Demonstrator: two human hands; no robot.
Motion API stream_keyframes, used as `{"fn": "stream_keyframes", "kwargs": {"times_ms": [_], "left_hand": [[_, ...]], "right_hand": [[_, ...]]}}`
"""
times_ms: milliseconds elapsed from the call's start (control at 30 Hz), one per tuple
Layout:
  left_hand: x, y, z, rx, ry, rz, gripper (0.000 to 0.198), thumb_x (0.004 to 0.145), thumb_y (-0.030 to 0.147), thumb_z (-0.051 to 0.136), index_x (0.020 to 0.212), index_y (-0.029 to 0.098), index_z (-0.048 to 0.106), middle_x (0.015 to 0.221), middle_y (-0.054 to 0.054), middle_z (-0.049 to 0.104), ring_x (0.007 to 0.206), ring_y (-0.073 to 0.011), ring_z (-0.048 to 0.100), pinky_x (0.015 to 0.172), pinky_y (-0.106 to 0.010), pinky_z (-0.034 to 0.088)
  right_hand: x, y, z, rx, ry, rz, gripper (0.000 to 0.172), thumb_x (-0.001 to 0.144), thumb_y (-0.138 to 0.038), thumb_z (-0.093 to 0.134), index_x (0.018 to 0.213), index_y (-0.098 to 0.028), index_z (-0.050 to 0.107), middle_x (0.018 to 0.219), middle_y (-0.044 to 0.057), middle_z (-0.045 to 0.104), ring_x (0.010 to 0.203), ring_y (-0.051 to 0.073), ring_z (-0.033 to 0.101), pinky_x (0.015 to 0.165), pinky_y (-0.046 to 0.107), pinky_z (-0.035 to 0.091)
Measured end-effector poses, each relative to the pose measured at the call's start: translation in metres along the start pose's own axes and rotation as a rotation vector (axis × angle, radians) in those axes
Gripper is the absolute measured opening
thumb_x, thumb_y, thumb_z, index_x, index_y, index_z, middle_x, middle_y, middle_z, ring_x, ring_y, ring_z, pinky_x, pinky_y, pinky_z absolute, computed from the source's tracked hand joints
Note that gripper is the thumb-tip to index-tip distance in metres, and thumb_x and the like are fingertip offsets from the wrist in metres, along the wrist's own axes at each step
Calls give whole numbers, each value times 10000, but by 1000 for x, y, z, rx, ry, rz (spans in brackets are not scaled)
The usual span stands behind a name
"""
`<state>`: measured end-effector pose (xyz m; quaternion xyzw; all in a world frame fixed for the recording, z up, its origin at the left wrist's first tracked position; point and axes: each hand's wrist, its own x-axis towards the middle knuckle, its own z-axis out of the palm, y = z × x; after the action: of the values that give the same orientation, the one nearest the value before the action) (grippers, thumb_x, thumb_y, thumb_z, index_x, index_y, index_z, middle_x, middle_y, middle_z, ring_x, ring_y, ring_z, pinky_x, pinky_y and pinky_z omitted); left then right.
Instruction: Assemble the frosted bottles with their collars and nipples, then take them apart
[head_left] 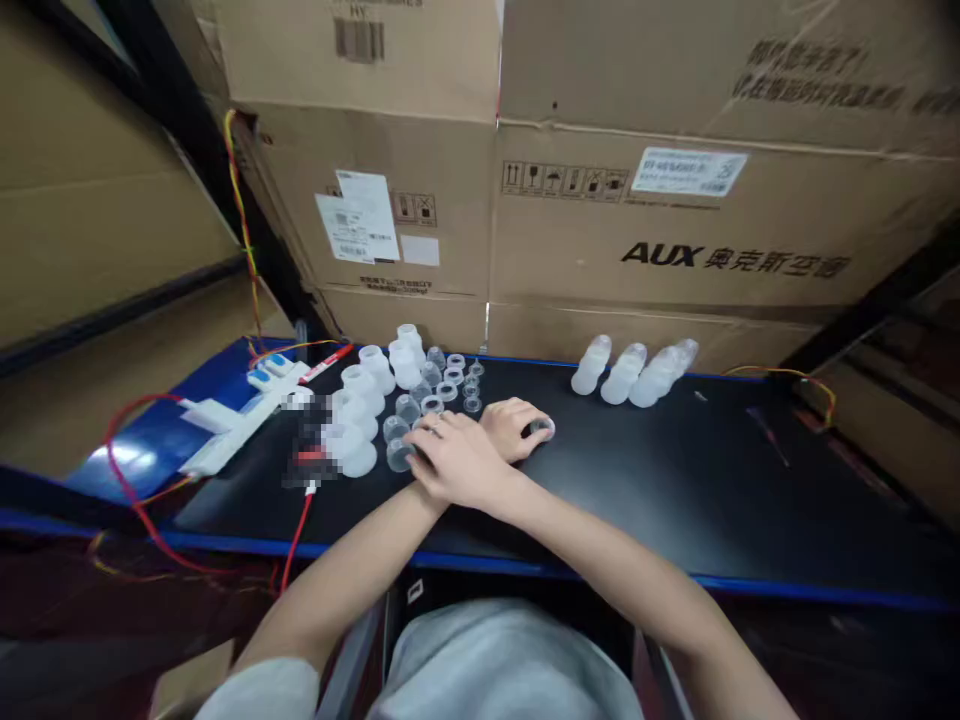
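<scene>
Black and edged in blue, the counter (675, 500) in the head view is carrying rows of frosted bottles (376, 368) at the left, with clear caps (408, 408), pale rings (453, 376) and small clear pieces (472, 391) standing just beside them. The person's right forearm (600, 545) is crossing over the left one. Near the counter's middle, the left hand (514, 428) is holding a translucent round piece (543, 429), thumb and fingers curling around it. The right hand (461, 455) is reaching across above the left wrist, its fingers bending down at the nearest caps and rings; whether they are pinching anything I cannot tell. Four capped bottles (622, 375) are standing farther right, in front of cardboard boxes (570, 250).
</scene>
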<state>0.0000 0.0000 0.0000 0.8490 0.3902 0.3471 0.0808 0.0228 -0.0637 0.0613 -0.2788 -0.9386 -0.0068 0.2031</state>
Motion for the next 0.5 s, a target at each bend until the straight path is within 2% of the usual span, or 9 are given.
{"fn": "stream_keyframes", "kwargs": {"times_ms": [100,167,367,500], "left_hand": [[-4,-3,-6,27,-69,21,227,1011,411,703,1114,237,806,1116,-45,837,1090,-245,741,964,-396,544],[-5,-4,-7,38,-95,28,244,1003,422,708,1129,235,801,1111,-51,834,1088,-253,736,970,-408,533],[-3,-3,-3,39,-109,39,256,990,438,714,1121,232,792,1089,-60,821,1070,-261,718,1008,-429,497],[-2,-5,-1,26,-95,82,373,948,534,763,1133,211,785,1107,-85,810,1102,-285,703,1058,-460,476]], "right_hand": [[15,-4,22,56,-46,-6,186,1047,-329,667,1190,-215,701,1289,98,705,1149,269,674,1008,402,526],[19,-5,29,105,-65,13,176,1030,-312,691,1180,-220,697,1272,87,721,1144,263,687,1002,391,529],[11,2,23,246,-109,126,211,999,-335,727,1173,-229,672,1124,55,784,1016,249,738,879,357,538],[8,3,21,261,-60,165,199,973,-346,766,1131,-246,695,1100,64,791,1005,280,731,884,393,538]]}}
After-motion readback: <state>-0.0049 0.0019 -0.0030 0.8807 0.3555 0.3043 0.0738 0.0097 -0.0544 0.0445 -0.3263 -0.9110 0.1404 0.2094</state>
